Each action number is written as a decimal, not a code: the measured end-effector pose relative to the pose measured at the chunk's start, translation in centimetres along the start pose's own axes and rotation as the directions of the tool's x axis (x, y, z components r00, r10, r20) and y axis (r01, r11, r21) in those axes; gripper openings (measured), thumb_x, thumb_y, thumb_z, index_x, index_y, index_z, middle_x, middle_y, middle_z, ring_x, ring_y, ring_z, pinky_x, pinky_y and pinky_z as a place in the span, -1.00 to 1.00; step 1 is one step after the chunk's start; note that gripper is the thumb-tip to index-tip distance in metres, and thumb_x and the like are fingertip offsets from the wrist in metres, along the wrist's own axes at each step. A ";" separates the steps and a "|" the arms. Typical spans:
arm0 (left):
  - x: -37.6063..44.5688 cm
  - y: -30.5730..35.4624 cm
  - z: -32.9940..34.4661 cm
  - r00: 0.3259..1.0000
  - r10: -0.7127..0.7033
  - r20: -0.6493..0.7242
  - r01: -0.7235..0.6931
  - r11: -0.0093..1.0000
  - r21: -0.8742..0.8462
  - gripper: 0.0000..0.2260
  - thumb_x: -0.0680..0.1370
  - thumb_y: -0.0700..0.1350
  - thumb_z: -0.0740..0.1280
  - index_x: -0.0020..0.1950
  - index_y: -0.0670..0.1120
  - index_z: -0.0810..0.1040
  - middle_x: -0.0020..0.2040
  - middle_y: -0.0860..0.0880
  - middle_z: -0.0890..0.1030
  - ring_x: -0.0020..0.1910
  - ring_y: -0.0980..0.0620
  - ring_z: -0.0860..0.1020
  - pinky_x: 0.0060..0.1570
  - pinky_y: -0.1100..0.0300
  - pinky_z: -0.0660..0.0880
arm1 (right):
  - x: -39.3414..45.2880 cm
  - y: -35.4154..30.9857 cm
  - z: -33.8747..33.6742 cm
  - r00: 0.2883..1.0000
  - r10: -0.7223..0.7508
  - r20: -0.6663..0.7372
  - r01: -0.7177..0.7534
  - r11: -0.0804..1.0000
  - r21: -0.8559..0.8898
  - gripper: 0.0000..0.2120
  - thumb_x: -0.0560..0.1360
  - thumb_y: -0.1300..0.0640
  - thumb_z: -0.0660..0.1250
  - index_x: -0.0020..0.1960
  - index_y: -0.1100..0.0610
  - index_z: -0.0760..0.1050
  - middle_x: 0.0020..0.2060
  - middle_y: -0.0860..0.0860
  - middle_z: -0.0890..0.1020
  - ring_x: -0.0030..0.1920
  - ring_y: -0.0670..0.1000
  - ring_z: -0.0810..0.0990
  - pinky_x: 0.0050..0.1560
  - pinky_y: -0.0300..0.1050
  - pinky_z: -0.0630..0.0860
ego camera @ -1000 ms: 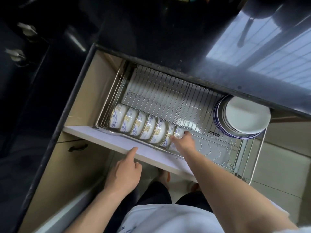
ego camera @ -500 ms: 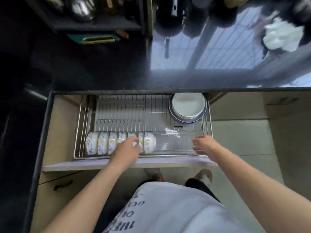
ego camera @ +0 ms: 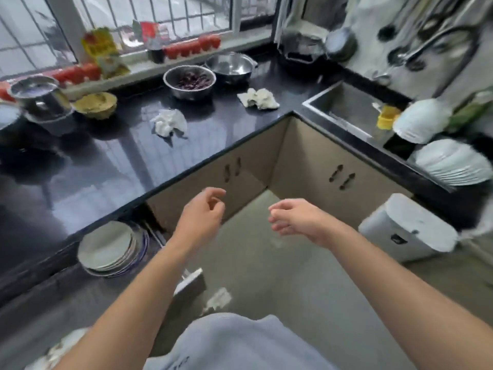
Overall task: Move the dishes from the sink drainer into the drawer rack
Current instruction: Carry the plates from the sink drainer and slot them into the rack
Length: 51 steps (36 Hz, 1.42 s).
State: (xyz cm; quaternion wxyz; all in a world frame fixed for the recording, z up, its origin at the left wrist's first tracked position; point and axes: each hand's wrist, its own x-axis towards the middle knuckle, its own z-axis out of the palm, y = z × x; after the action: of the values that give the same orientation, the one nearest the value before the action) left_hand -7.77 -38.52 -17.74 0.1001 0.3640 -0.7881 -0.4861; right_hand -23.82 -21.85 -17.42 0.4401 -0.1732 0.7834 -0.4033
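My left hand point(ego camera: 202, 212) and my right hand point(ego camera: 294, 218) hang in mid-air over the floor, both empty with loosely curled fingers. A stack of white plates point(ego camera: 110, 249) sits in the drawer rack at lower left, under the black counter edge. At the far right, white plates point(ego camera: 450, 162) and an upturned white bowl point(ego camera: 421, 120) stand in the drainer beside the steel sink point(ego camera: 346, 106). The row of bowls in the drawer is out of view.
The black counter point(ego camera: 112, 166) carries steel bowls point(ego camera: 190, 82), a steel pot point(ego camera: 40, 98), and crumpled cloths point(ego camera: 169, 122). Beige cabinet doors point(ego camera: 344, 177) line the corner. A white bin point(ego camera: 405, 228) stands on the floor at right. The drawer front's corner point(ego camera: 190, 283) juts out near my left forearm.
The view swung up from the open drawer to the counter corner and sink. Both hands left the drawer rack and now hang free, pointing toward the sink side.
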 end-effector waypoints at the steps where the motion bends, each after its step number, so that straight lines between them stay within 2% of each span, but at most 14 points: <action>1: 0.4 2.6 2.5 0.999 0.044 -0.012 -0.044 0.999 -0.026 -0.78 0.62 -0.16 0.27 0.20 0.10 0.55 -0.07 0.05 0.66 -0.12 0.01 0.66 -0.13 0.22 0.56 | -1.2 0.8 -3.3 1.000 -0.009 -0.030 0.010 1.000 0.021 -0.87 0.61 0.28 0.28 -0.07 0.11 0.54 -0.13 0.11 0.57 -0.20 0.01 0.56 -0.07 -0.09 0.48; 5: 1.9 10.0 9.2 0.992 0.123 0.017 -0.121 0.989 -0.086 -0.78 0.61 -0.15 0.28 0.20 0.07 0.58 -0.08 0.07 0.66 -0.12 0.00 0.67 -0.19 0.20 0.56 | -4.5 3.9 -13.9 0.985 0.001 -0.175 0.016 0.995 0.096 -0.90 0.62 0.27 0.30 -0.02 0.14 0.57 -0.11 0.15 0.62 -0.12 0.08 0.60 -0.02 -0.03 0.49; 9: 2.8 14.6 14.5 0.952 0.157 0.263 -0.163 0.987 0.001 -0.85 0.62 -0.13 0.32 0.10 0.08 0.62 -0.10 -0.02 0.69 -0.24 0.10 0.64 -0.18 0.13 0.58 | -6.9 7.5 -22.9 0.936 0.084 -0.342 -0.040 0.990 0.132 -0.89 0.63 0.17 0.31 0.07 0.16 0.60 -0.04 0.13 0.70 -0.11 0.06 0.67 0.06 -0.02 0.62; 11: 3.5 16.0 17.5 0.911 0.139 0.388 -0.159 0.987 0.021 -0.88 0.63 -0.13 0.33 0.09 0.06 0.62 -0.07 -0.07 0.69 -0.25 0.07 0.64 -0.18 0.02 0.59 | -8.0 9.2 -26.7 0.923 0.116 -0.368 -0.050 0.982 0.184 -0.88 0.64 0.15 0.31 0.10 0.15 0.59 -0.02 0.12 0.70 -0.11 0.04 0.68 -0.05 -0.09 0.63; 14: 4.4 17.0 21.5 0.859 0.119 0.498 -0.173 0.983 0.063 -0.89 0.59 -0.05 0.37 0.10 0.11 0.58 0.03 -0.06 0.67 -0.18 0.01 0.62 -0.16 0.10 0.52 | -9.0 10.9 -30.8 0.906 0.131 -0.403 -0.030 0.968 0.247 -0.85 0.61 0.19 0.34 0.14 0.21 0.59 -0.07 0.09 0.68 -0.14 0.01 0.68 -0.12 -0.17 0.60; 18: 6.2 17.7 25.2 0.848 0.067 0.525 -0.135 0.987 0.092 -0.83 0.43 0.09 0.34 0.01 0.24 0.54 0.08 -0.01 0.64 -0.12 -0.03 0.63 -0.17 0.13 0.51 | -8.5 12.6 -34.1 0.873 0.165 -0.459 -0.030 0.957 0.287 -0.90 0.57 0.26 0.34 0.04 0.20 0.62 -0.14 0.08 0.64 -0.20 0.00 0.64 -0.08 -0.11 0.56; 23: 10.9 20.3 28.7 0.848 0.071 0.525 -0.161 0.979 0.128 -0.85 0.62 -0.08 0.34 0.17 0.08 0.59 0.03 0.09 0.68 -0.13 0.09 0.66 -0.16 0.18 0.51 | -5.4 12.7 -38.3 0.893 0.158 -0.421 -0.072 0.974 0.214 -0.83 0.57 0.20 0.32 0.07 0.28 0.61 -0.11 0.09 0.67 -0.16 -0.01 0.66 -0.01 -0.08 0.61; 28: 16.2 23.2 32.5 0.850 0.081 0.521 -0.149 0.985 0.090 -0.84 0.63 -0.07 0.32 0.18 0.05 0.62 0.03 0.06 0.69 -0.08 0.05 0.68 -0.04 0.11 0.56 | -1.7 10.9 -42.7 0.904 0.085 -0.419 -0.035 0.992 0.125 -0.86 0.59 0.15 0.31 0.08 0.12 0.62 0.01 0.10 0.71 -0.08 -0.01 0.69 0.13 0.03 0.64; 32: 20.0 27.5 37.3 0.821 0.061 0.567 -0.096 0.995 0.032 -0.84 0.63 -0.15 0.32 0.17 -0.04 0.64 -0.01 0.00 0.68 -0.21 0.05 0.62 -0.17 0.18 0.49 | 0.0 10.3 -47.4 0.895 0.109 -0.434 -0.049 0.988 0.147 -0.89 0.62 0.14 0.30 0.09 0.06 0.60 0.03 0.08 0.71 -0.01 0.01 0.71 0.14 -0.01 0.64; 35: 22.6 30.9 41.0 0.775 0.107 0.623 -0.191 0.979 0.068 -0.85 0.63 -0.14 0.32 0.14 0.00 0.63 -0.02 0.04 0.70 -0.12 0.01 0.66 -0.11 0.17 0.51 | 0.9 11.2 -51.2 0.857 0.135 -0.498 -0.044 0.981 0.191 -0.91 0.63 0.14 0.31 0.07 0.02 0.59 0.04 0.07 0.70 0.03 0.03 0.72 0.08 -0.10 0.67; 40: 24.8 34.4 45.8 0.702 0.119 0.702 -0.301 0.943 0.141 -0.84 0.63 -0.08 0.31 0.18 0.07 0.61 -0.04 0.08 0.68 -0.10 0.08 0.64 -0.14 0.21 0.49 | 1.9 14.1 -54.9 0.803 0.226 -0.551 -0.085 0.959 0.270 -0.90 0.62 0.18 0.30 0.05 0.07 0.60 0.03 0.10 0.70 0.05 0.08 0.71 0.16 0.00 0.65; 44: 26.8 37.4 51.8 0.652 0.103 0.751 -0.376 0.904 0.203 -0.84 0.64 -0.05 0.30 0.21 0.07 0.57 0.06 0.05 0.65 -0.02 0.03 0.62 0.08 0.12 0.58 | 3.8 16.9 -57.6 0.798 0.257 -0.545 -0.117 0.953 0.278 -0.87 0.62 0.13 0.30 0.11 0.09 0.59 0.03 0.03 0.66 0.03 0.00 0.68 0.15 -0.03 0.65; 46: 27.7 39.0 54.6 0.628 0.127 0.768 -0.460 0.857 0.234 -0.92 0.66 -0.06 0.26 0.11 0.06 0.52 0.00 0.00 0.61 -0.09 0.00 0.57 -0.05 0.20 0.50 | 4.8 17.9 -58.9 0.792 0.251 -0.556 -0.111 0.956 0.272 -0.88 0.63 0.10 0.30 0.09 0.06 0.60 0.02 0.02 0.66 0.04 0.00 0.68 0.16 0.00 0.65; 51: 31.2 41.8 62.7 0.676 0.072 0.734 -0.480 0.798 0.364 -0.72 0.68 -0.01 0.23 -0.15 -0.13 0.54 -0.14 -0.06 0.58 -0.08 -0.11 0.54 -0.08 0.11 0.43 | 6.8 19.9 -65.1 0.805 0.209 -0.556 -0.120 0.974 0.193 -0.88 0.64 0.06 0.28 0.07 0.01 0.60 -0.04 0.01 0.67 0.04 0.05 0.68 0.20 0.04 0.62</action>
State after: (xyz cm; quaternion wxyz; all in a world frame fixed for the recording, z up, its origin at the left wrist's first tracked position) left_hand -82.08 -5.00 -20.58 -0.2279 0.0406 -0.9165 -0.3261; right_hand -79.94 17.32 -18.07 0.2295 0.0579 0.8592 -0.4536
